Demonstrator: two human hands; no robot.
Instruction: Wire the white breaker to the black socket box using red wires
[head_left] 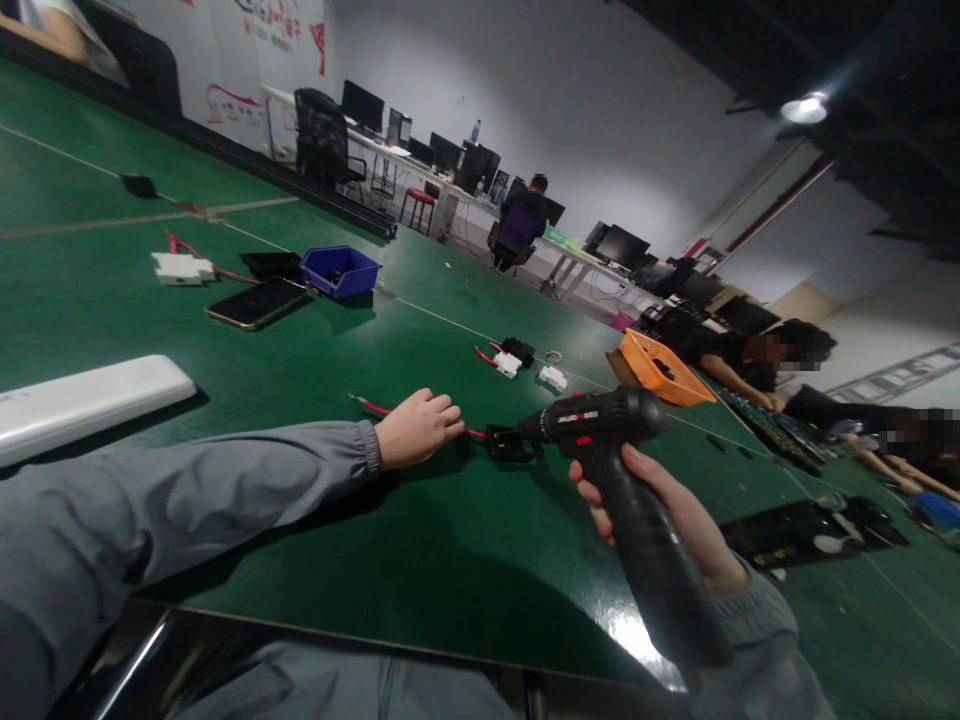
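Note:
My right hand (667, 515) grips the handle of a black electric screwdriver (607, 425). Its tip points left at a small black part (508, 442) lying on the green table (420, 560). My left hand (416, 428) rests curled on the table just left of that part, fingers closed over a red wire (371, 405) that runs to it. Whether the screwdriver tip touches the part is unclear.
Further back lie a black-and-white connector with red wires (510, 358) and a small white part (553, 377). An orange bin (660, 368), a blue bin (340, 271), a phone (257, 302) and a white bar (82, 400) stand around. People sit at the right edge.

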